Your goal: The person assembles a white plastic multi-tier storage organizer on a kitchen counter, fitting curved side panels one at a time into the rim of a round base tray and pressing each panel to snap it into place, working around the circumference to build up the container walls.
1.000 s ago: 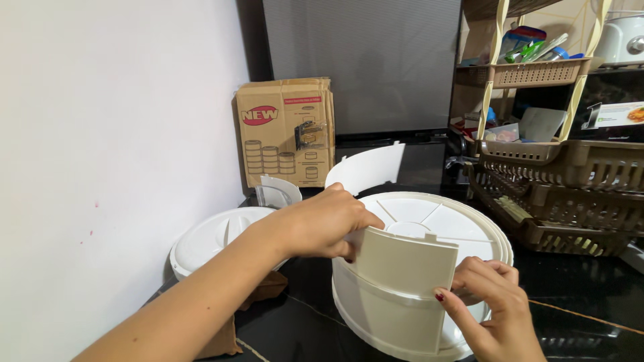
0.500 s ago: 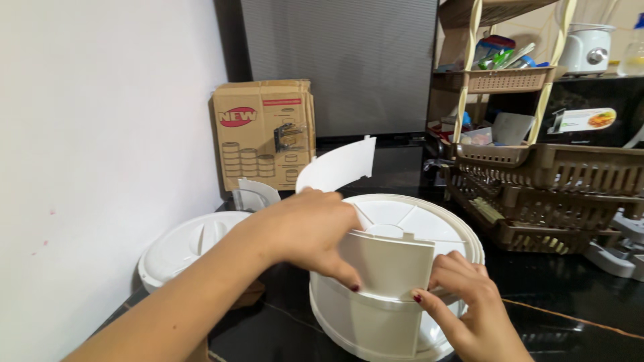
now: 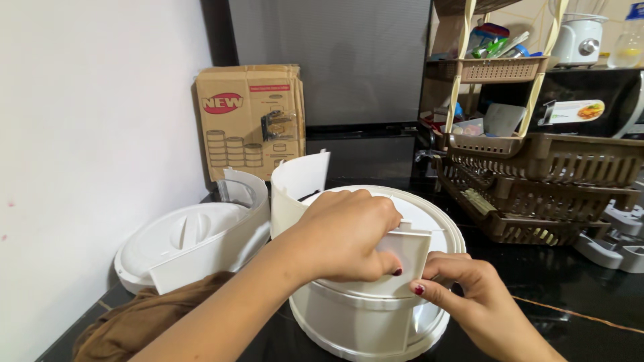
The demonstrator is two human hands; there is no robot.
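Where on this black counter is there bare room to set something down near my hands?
The clearest patch of counter lies right of the round white base, in front of the brown rack, beyond the right hand. A narrower strip runs behind the base toward the cardboard box. The left is crowded: white lid, curved panels, brown cloth, left hand.

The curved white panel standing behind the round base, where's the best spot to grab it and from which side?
Probably the panel's free top edge, reached from above. It stands upright with that edge clear, while its lower part sits behind the base and beside the lid. A pinch across the thin wall should suit its curve. The left hand and right hand are both on the front panel.
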